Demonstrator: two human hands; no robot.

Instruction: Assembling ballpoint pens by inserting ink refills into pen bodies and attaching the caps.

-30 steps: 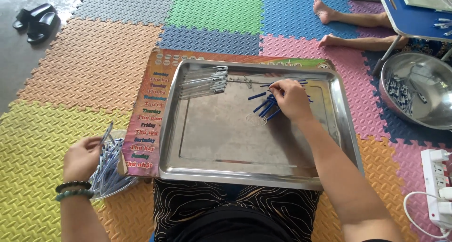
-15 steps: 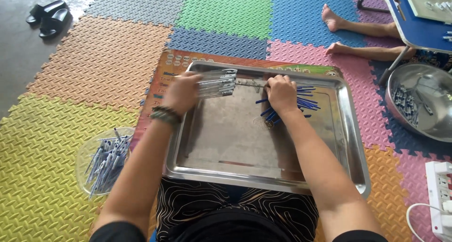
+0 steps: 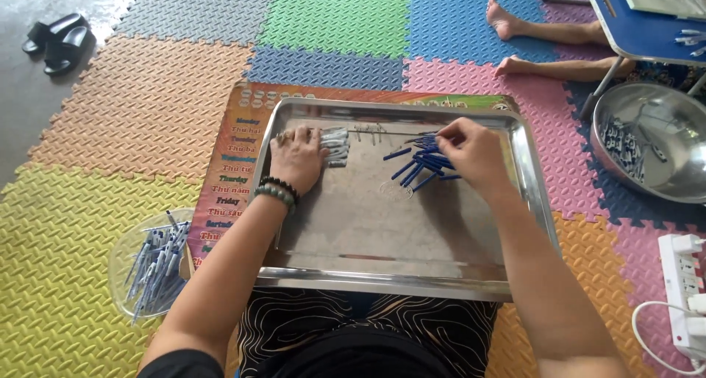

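On the steel tray (image 3: 529, 201), the left hand (image 3: 298, 157) lies flat-fingered over the clear tubes (image 3: 334, 144). The right hand (image 3: 474, 151) pinches at the blue caps (image 3: 423, 163) — whether it grips one, I cannot tell. This looks like the picking-up step, which calls for a fine fingertip grip.

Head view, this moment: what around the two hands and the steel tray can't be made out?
- Clear pieces under the left hand: the palm covers most of the pile, so it is unclear whether the hand grips any.
- Right hand: its pinched fingertips hide whatever they hold, above the blue sticks.
- Thin wire pieces: too small to identify.
- Steel tray: near rim partly hidden by both forearms.
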